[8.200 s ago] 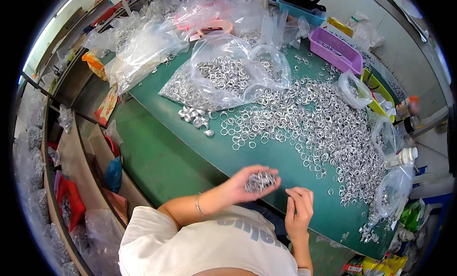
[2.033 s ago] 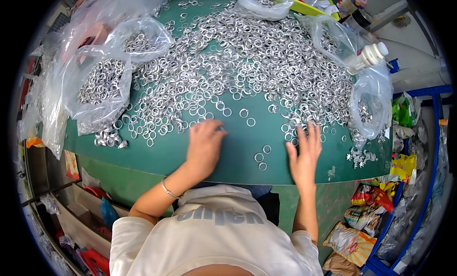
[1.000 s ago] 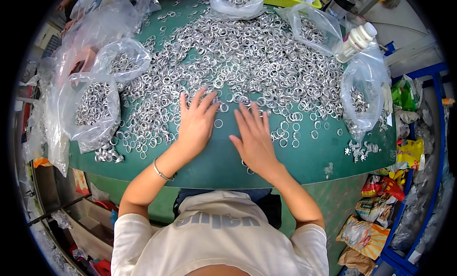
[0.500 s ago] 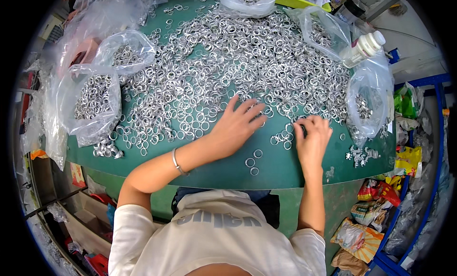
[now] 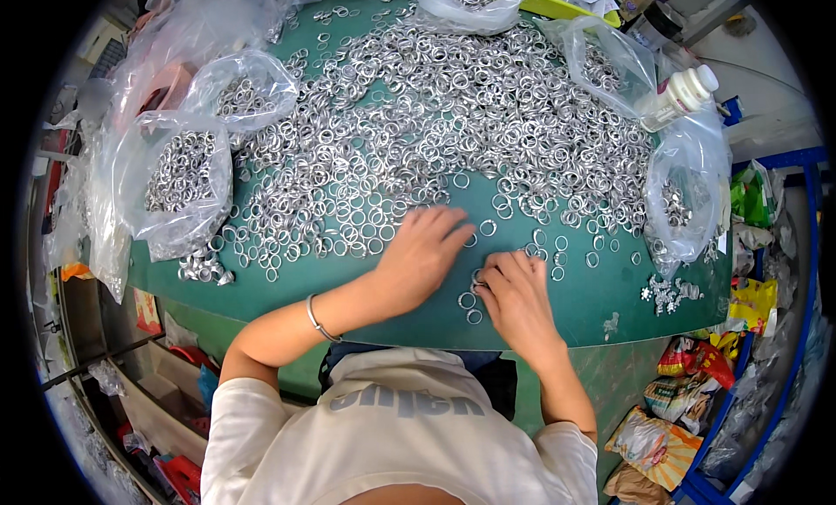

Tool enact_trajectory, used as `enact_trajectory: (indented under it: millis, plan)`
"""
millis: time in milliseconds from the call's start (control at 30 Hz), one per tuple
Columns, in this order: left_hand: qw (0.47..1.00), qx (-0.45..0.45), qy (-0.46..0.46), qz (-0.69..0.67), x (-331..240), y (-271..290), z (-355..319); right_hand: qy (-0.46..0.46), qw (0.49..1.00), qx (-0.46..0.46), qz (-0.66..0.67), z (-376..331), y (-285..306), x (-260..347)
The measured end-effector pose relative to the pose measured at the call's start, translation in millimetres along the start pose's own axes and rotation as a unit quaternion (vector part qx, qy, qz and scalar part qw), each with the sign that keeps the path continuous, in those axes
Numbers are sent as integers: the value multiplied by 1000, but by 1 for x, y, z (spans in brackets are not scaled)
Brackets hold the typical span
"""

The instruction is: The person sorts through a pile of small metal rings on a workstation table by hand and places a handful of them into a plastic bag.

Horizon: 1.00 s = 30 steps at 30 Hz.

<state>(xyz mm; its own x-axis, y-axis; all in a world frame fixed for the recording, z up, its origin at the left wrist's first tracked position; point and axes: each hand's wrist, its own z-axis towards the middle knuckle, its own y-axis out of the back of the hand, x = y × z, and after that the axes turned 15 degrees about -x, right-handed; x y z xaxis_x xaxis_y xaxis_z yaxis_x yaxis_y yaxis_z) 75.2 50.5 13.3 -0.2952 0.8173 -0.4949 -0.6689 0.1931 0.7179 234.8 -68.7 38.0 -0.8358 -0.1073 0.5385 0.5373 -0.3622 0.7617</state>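
A wide heap of silver metal rings (image 5: 522, 96) spreads over the green tabletop. My left hand (image 5: 424, 252), with a silver bangle (image 5: 319, 320) on its wrist, hovers palm down at the heap's near edge, fingers stretched and slightly apart. One loose ring (image 5: 488, 228) lies just beyond its fingertips. Closer to the table's front, my right hand (image 5: 520, 296) has its fingers curled and pinched by a ring (image 5: 476, 277); the grip is partly hidden. Just below that pinch lie a ring (image 5: 467, 301) and another ring (image 5: 475, 316). A few rings (image 5: 558, 259) sit beyond my right knuckles.
Clear plastic bags of rings stand at the left (image 5: 181, 178) and right (image 5: 684, 200). A white bottle (image 5: 684, 96) leans at the far right. Small star-like metal pieces (image 5: 666, 296) lie near the right edge. A blue shelf frame (image 5: 784, 157) with colourful packets stands beside the table.
My right hand has moved left and nearer to me, to the small group of rings. My left hand has drawn back a little toward me, off the heap's middle.
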Motion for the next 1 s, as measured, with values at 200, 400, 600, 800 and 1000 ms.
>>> enact_trajectory:
  millis: [200,400,600,800,1000]
  plan:
    - [993,88,-55,54,-18,-3,4,-17,988,-125,-91,38,2,-29]
    - [975,81,-74,193,11,6,-3,33,989,-85,-119,30,-8,-41]
    - [991,27,-24,127,6,19,-11,28,989,-103,-97,38,-13,-40]
    - [986,-29,29,162,31,26,1,-1,991,-89,-104,34,-5,-32]
    - [983,21,-24,180,30,12,3,28,997,-22,-74,37,-19,-18]
